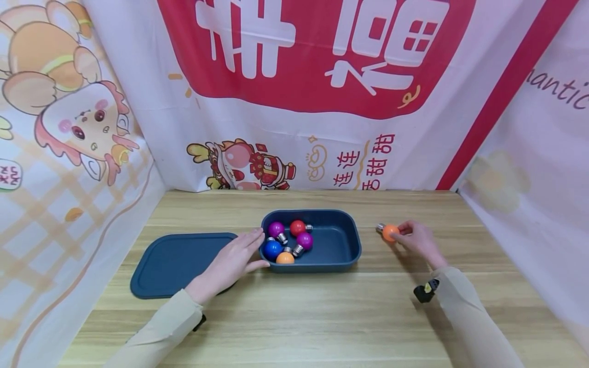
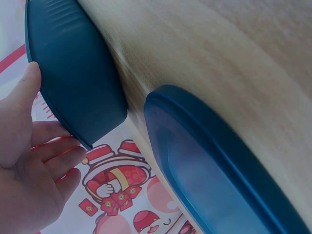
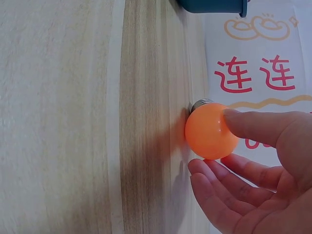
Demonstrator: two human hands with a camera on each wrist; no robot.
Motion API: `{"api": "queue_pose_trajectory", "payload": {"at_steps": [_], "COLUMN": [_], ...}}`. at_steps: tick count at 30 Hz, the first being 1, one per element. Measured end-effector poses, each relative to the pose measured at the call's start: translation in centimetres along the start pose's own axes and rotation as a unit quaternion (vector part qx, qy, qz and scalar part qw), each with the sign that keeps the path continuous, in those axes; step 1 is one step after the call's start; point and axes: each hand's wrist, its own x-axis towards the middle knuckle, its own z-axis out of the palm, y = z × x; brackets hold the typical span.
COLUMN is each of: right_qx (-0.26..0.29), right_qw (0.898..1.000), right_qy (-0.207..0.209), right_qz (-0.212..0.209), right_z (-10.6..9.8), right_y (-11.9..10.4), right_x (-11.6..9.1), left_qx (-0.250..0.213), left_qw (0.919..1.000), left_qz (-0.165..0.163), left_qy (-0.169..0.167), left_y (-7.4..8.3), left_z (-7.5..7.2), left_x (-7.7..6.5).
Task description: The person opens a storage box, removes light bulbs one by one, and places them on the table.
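Note:
My right hand (image 1: 420, 239) pinches an orange light bulb (image 1: 391, 233) between thumb and fingers, just right of a dark blue box (image 1: 336, 248). In the right wrist view the orange bulb (image 3: 210, 132) has its metal screw base pointing away, close to the tabletop. My left hand (image 1: 234, 258) rests against the box's left end with fingers fairly straight; the left wrist view shows the thumb and fingertips touching the box rim (image 2: 53, 109). Inside the box's left half lie several bulbs: a blue one (image 1: 273, 249), a red one (image 1: 297, 228), an orange one (image 1: 285, 258) and two purple ones (image 1: 276, 228).
A flat dark blue lid (image 1: 177, 263) lies left of the box, partly under my left forearm. The wooden table (image 1: 317, 317) is bounded by printed cloth (image 1: 175, 153) at the back and both sides.

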Motion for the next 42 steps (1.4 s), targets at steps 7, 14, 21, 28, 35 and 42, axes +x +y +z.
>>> {"api": "queue_pose_trajectory", "payload": {"at_steps": [7, 14, 21, 28, 35, 42], "right_qx": [0.006, 0.011, 0.014, -0.001, 0.006, 0.009], "right_qw": [1.0, 1.0, 1.0, 1.0, 1.0, 1.0], "right_qy": [-0.001, -0.015, -0.014, 0.004, 0.0, -0.005], "right_qz": [0.004, 0.013, 0.006, -0.01, 0.001, 0.013], "right_z": [0.0, -0.12, -0.38, -0.5, -0.5, -0.58], "right_y": [0.05, 0.01, 0.23, 0.32, 0.28, 0.35], "right_x": [0.06, 0.05, 0.18, 0.04, 0.1, 0.08], "left_qx": [0.001, -0.001, 0.0, -0.007, -0.007, -0.008], "left_qw": [1.0, 1.0, 1.0, 1.0, 0.9999, 1.0], "left_qz": [0.001, -0.001, -0.001, -0.005, -0.008, -0.003], "left_qy": [0.003, -0.002, 0.0, -0.004, -0.006, -0.003], "left_y": [0.03, 0.15, 0.22, 0.28, 0.32, 0.36], "left_z": [-0.09, -0.16, -0.26, -0.42, -0.47, -0.5], "left_x": [0.02, 0.05, 0.05, 0.05, -0.01, -0.09]}}
